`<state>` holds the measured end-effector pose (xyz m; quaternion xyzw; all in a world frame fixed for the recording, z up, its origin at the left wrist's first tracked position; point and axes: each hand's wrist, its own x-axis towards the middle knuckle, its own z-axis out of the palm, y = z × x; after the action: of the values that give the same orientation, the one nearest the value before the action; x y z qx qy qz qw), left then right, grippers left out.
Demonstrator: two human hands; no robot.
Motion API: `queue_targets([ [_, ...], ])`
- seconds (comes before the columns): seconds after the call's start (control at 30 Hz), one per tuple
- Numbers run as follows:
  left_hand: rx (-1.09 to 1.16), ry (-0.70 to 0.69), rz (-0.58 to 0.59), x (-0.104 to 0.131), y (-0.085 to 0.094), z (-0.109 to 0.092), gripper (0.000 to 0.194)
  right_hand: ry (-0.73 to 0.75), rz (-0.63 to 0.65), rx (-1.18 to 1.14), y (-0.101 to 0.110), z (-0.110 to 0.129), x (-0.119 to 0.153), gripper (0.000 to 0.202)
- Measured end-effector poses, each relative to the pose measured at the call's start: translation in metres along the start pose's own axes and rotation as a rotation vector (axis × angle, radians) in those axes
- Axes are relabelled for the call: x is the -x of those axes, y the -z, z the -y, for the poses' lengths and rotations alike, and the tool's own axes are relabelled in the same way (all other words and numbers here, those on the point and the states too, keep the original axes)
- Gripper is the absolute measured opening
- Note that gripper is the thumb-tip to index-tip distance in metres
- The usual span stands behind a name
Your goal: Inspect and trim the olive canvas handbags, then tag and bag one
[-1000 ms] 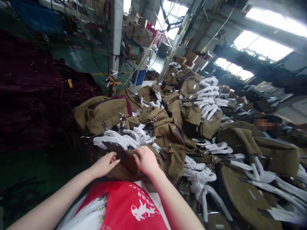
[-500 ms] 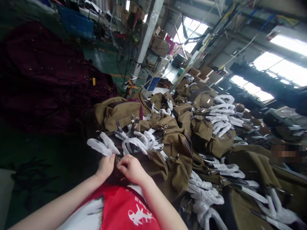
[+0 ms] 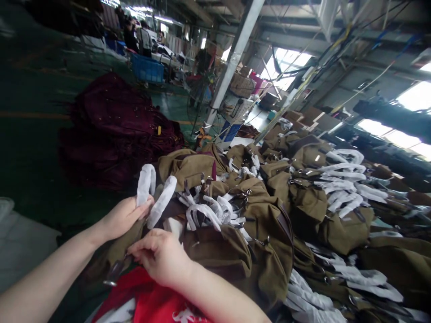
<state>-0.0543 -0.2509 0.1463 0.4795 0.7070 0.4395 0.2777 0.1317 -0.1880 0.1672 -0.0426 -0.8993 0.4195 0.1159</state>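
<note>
My left hand (image 3: 126, 216) is closed on an olive canvas bag (image 3: 135, 233), at the foot of a handle wrapped in white (image 3: 144, 184). A second wrapped handle (image 3: 162, 202) stands up just right of those fingers. Thumb and fingers of my right hand (image 3: 161, 255) pinch the same bag lower down, near its edge; the exact spot is partly hidden by the fingertips. A dark strap end with a metal ring (image 3: 112, 273) hangs from the bag at the lower left. My two hands are close together, above a red apron (image 3: 148, 298).
Olive bags (image 3: 269, 224) with white-wrapped handles are heaped in front and to the right. A dark maroon pile of bags (image 3: 114, 121) lies on the green floor at left. Beyond stand a metal post (image 3: 232, 67), a fan, a blue bin (image 3: 147, 68) and several people.
The bag and its wrapped handles have come up and turned more upright in my left hand. My right hand has moved left and down along the bag. The view has swung left.
</note>
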Motion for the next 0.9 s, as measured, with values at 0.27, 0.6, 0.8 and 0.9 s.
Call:
queue_targets([
  [0.27, -0.066, 0.144, -0.298, 0.067, -0.075, 0.026, 0.038, -0.137, 0.114, 0.399, 0.013, -0.016, 0.018, 0.022],
  [0.6, -0.199, 0.121, -0.256, 0.082, -0.107, 0.020, 0.045, -0.029, 0.251, 0.727, 0.012, 0.003, 0.037, 0.016],
  [0.8, -0.319, 0.145, -0.092, 0.084, -0.130, 0.020, 0.048, -0.262, 0.286, 0.733, 0.008, -0.025, 0.036, 0.018],
  [0.9, -0.347, 0.100, -0.103, 0.084, -0.131, 0.019, 0.048, -0.319, 0.287, 0.717, 0.004, -0.040, 0.019, 0.016],
])
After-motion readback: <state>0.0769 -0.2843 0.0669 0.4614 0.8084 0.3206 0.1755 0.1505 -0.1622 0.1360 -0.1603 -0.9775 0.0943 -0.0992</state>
